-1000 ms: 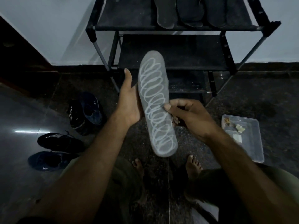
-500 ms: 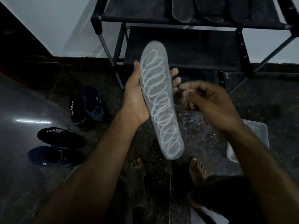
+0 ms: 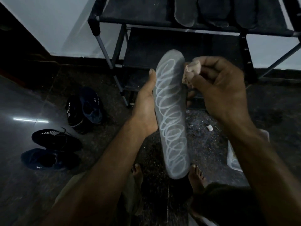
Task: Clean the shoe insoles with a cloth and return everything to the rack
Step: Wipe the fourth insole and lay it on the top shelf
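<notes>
Insole: grey insole [image 3: 171, 115] with white loopy scribbles was held up in front of the rack [image 3: 179, 22], long axis running toe-away, heel toward the person.
Left hand: left hand [image 3: 146, 108] cradled its left edge, thumb along the side, fingers wrapped behind.
Right hand: right hand [image 3: 221, 88] pinched a balled-up cloth [image 3: 192, 70], touching the toe's right edge, so basically the nearer hand for wiping.
Next move, I'd guess: drag the cloth left and down the length.
Around: more insoles [image 3: 211, 12] on the top shelf, shoes [image 3: 84, 108] on the floor left, plastic tub [image 3: 232, 157] right. Nothing really in the way.

You face a pale painted wall [image 3: 53, 22] above a dark skirting; the dark speckled stone floor [image 3: 211, 144] below it reflects a light streak.
</notes>
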